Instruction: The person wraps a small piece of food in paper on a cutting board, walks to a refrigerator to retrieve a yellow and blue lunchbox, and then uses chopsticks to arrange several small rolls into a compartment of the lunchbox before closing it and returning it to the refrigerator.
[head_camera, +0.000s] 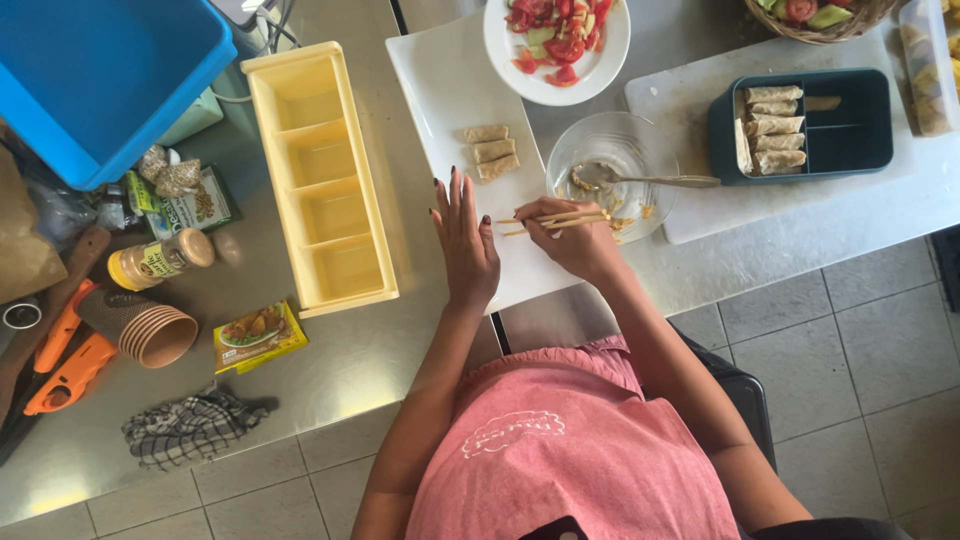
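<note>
Head view: chopsticks at the glass bowl, free hand flat on the white board.

From here I see my right hand (572, 240) pinching a pair of chopsticks (560, 220), tips lying toward the glass bowl (610, 140) with its spoon (640, 180), probably to reach the scraps inside. My left hand (463, 240) rests flat, fingers spread, on the long white board (430, 80), seemingly steadying it. Three rolls (492, 152) lie just above those fingertips.
</note>
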